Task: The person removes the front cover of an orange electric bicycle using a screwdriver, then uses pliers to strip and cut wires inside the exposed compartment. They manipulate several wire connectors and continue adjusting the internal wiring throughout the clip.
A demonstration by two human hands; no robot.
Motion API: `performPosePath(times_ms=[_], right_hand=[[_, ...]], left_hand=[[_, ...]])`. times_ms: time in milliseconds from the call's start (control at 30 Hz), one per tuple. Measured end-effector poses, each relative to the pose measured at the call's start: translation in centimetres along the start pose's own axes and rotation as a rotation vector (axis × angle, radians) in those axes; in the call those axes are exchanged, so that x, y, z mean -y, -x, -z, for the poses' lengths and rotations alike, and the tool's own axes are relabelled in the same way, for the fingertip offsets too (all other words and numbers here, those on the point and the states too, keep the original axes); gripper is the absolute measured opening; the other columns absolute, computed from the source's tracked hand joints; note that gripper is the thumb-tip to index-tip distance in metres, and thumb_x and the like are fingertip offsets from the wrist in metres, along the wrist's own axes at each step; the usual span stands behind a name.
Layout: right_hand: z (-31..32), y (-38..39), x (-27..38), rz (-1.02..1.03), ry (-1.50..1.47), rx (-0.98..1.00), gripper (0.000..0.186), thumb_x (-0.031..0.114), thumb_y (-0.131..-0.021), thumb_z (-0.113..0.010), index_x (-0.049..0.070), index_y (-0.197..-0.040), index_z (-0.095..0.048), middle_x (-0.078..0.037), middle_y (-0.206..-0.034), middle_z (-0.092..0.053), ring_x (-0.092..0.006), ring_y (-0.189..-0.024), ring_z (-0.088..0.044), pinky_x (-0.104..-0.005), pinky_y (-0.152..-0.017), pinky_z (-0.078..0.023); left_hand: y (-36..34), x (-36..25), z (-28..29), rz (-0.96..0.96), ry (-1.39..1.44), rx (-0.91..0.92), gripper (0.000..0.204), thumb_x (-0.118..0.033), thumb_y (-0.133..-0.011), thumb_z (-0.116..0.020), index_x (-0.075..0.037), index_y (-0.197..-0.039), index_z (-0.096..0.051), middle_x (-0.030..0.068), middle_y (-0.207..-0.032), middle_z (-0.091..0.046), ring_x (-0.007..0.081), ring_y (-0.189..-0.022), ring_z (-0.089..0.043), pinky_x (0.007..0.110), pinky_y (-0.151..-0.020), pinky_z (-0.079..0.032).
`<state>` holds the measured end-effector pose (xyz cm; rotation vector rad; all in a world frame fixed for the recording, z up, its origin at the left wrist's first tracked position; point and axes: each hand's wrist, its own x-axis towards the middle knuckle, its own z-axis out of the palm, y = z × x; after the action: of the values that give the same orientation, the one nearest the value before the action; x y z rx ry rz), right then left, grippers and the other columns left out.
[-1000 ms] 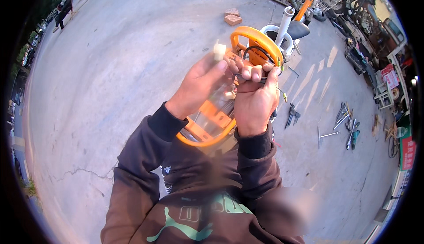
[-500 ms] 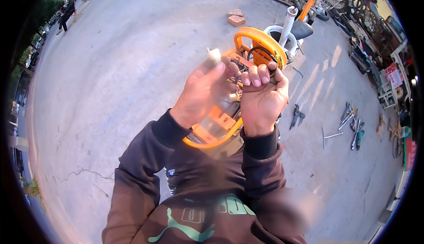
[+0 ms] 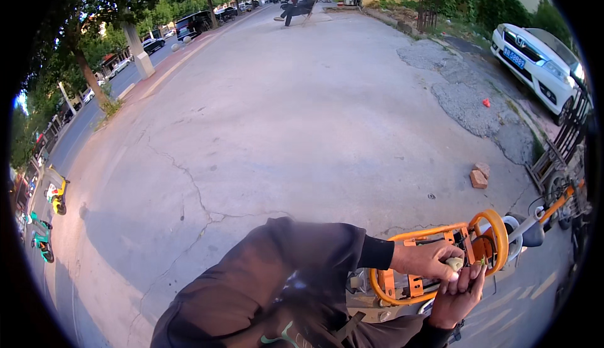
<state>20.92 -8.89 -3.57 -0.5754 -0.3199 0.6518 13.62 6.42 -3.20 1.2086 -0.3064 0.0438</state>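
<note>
My left hand (image 3: 429,260) is closed, with a small off-white piece (image 3: 454,263) between thumb and fingers. Its exact kind does not show. Close beside it, my right hand (image 3: 458,299) is raised with its fingers pinched together. Thin green-yellow wire ends (image 3: 481,262) show at its fingertips. Both hands are over an orange tubular frame (image 3: 385,294) with orange cross plates, part of a small vehicle. An upright orange hoop (image 3: 498,238) stands just beyond my right fingertips. The hands hide part of the frame's middle.
Two broken bricks (image 3: 479,177) lie on the concrete ahead of the frame. A white car (image 3: 538,65) is parked at the far right. A person (image 3: 301,9) sits on a chair far off. Scooters (image 3: 56,194) stand at the left by the road.
My view has swung up and left, so hands and frame now appear lower right. The hands remain close together; the off-white piece now sits lower in my left hand's grip.
</note>
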Motion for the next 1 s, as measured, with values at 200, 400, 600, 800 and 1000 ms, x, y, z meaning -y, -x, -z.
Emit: performPosePath(times_ms=[200,400,600,800,1000], right_hand=[[5.2,0.9,-0.8,0.011,0.405,0.240,0.035,0.032,-0.111,-0.047,0.000,-0.117,-0.059,-0.006,-0.099,-0.064,-0.0142,-0.093,-0.062,-0.0276,-0.081,-0.051],[2.7,2.6,-1.0,0.075,0.751,0.149,0.036,0.033,-0.109,-0.050,-0.002,-0.103,-0.056,-0.004,-0.085,-0.061,-0.0097,-0.072,-0.053,-0.0266,-0.066,-0.044],[2.1,2.3,-0.3,-0.026,0.550,0.189,0.039,0.036,-0.109,-0.051,0.000,-0.095,-0.054,0.000,-0.072,-0.049,-0.0078,-0.063,-0.042,-0.0245,-0.061,-0.038],[1.4,1.9,-0.3,-0.067,0.463,0.069,0.049,0.042,-0.110,-0.046,-0.003,-0.098,-0.059,0.001,-0.069,-0.053,-0.0076,-0.062,-0.045,-0.0247,-0.058,-0.038],[1.2,2.4,-0.9,-0.037,0.393,0.042,0.048,0.041,-0.110,-0.047,-0.006,-0.109,-0.060,0.002,-0.070,-0.052,-0.0064,-0.062,-0.042,-0.0233,-0.058,-0.035]], left_hand=[[1.0,-1.0,0.9,0.000,-0.265,0.067,0.043,-0.040,-0.091,-0.081,0.001,-0.095,-0.071,-0.0010,-0.083,-0.070,0.0054,-0.078,-0.062,0.026,-0.070,-0.052],[0.6,0.0,2.0,0.147,-0.331,0.136,0.054,-0.053,-0.090,-0.078,0.000,-0.085,-0.067,0.0034,-0.062,-0.058,0.0070,-0.060,-0.052,0.032,-0.054,-0.043],[1.0,-1.0,1.7,0.229,-0.224,0.022,0.049,-0.046,-0.090,-0.082,-0.004,-0.073,-0.063,-0.0043,-0.065,-0.058,0.0018,-0.065,-0.052,0.024,-0.057,-0.042],[0.4,-1.0,1.0,0.277,-0.154,-0.106,0.065,-0.060,-0.089,-0.075,-0.009,-0.068,-0.042,-0.0053,-0.061,-0.034,0.0078,-0.058,-0.028,0.029,-0.051,-0.021],[0.5,-1.2,1.1,0.291,-0.158,-0.116,0.067,-0.065,-0.088,-0.073,-0.009,-0.068,-0.041,-0.0047,-0.059,-0.033,0.0092,-0.056,-0.027,0.030,-0.051,-0.020]])
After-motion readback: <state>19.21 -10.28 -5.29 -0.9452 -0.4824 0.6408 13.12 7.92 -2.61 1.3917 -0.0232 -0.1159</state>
